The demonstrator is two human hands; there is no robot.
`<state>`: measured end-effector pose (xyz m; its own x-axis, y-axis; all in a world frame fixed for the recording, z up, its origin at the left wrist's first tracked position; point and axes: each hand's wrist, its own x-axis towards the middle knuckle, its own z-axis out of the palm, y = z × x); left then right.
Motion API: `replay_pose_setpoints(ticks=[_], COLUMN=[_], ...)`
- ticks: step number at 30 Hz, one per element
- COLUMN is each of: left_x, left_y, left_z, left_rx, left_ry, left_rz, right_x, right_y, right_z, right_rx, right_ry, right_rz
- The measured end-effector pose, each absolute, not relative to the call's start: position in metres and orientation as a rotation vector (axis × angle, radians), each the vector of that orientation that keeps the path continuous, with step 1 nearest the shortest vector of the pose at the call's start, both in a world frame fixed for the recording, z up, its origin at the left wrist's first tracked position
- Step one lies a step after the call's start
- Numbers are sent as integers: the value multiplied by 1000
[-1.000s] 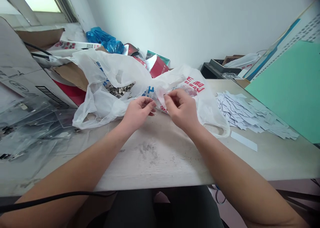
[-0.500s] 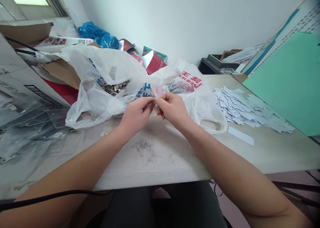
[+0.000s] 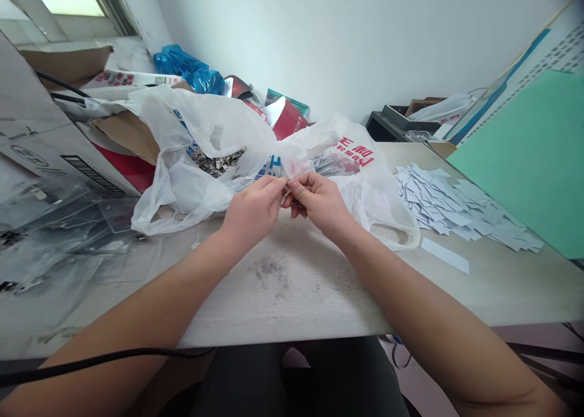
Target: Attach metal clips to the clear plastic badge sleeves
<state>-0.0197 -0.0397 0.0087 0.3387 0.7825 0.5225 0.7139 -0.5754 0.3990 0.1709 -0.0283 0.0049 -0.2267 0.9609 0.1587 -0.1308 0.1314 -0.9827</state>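
My left hand [image 3: 253, 213] and my right hand [image 3: 319, 201] meet above the table's middle, fingertips pinched together on a small metal piece [image 3: 288, 193], mostly hidden by my fingers. Just behind my hands lies a crumpled white plastic bag [image 3: 182, 192] with blue and red print. Its opening shows a heap of small metal pieces [image 3: 216, 164]. The bag's printed side [image 3: 358, 155] rises behind my right hand. A pile of white paper slips [image 3: 456, 210] lies to the right, with one slip [image 3: 444, 255] apart from it.
Clear plastic sheets [image 3: 59, 234] lie on the scuffed table [image 3: 283, 301] at left, beside a cardboard box [image 3: 41, 143]. A green board [image 3: 524, 161] leans at right. A blue bag [image 3: 187, 70] and assorted packaging sit at the back. A black cable [image 3: 114, 357] crosses my left forearm.
My hands have moved together from slightly apart, and their fingertips now meet on the small piece. The head view has shifted only slightly.
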Motion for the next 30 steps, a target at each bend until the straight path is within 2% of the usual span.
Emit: replay_pose_setpoints(ticks=[6, 16, 22, 30], left_x=[-23, -18, -23, -23], left_y=[-38, -35, -33, -37], left_z=[8, -2, -1, 5], left_rx=[2536, 2238, 2334, 2460], left_ry=[1477, 1355, 1483, 1528], left_rz=[1047, 1179, 1138, 1092], right_x=[172, 173, 177, 175], right_y=[-31, -29, -30, -30], right_z=[11, 10, 14, 12], right_rx=[-840, -833, -821, -833], right_ry=[-1246, -1262, -1218, -1208], right_rz=[1378, 1492, 1598, 1563])
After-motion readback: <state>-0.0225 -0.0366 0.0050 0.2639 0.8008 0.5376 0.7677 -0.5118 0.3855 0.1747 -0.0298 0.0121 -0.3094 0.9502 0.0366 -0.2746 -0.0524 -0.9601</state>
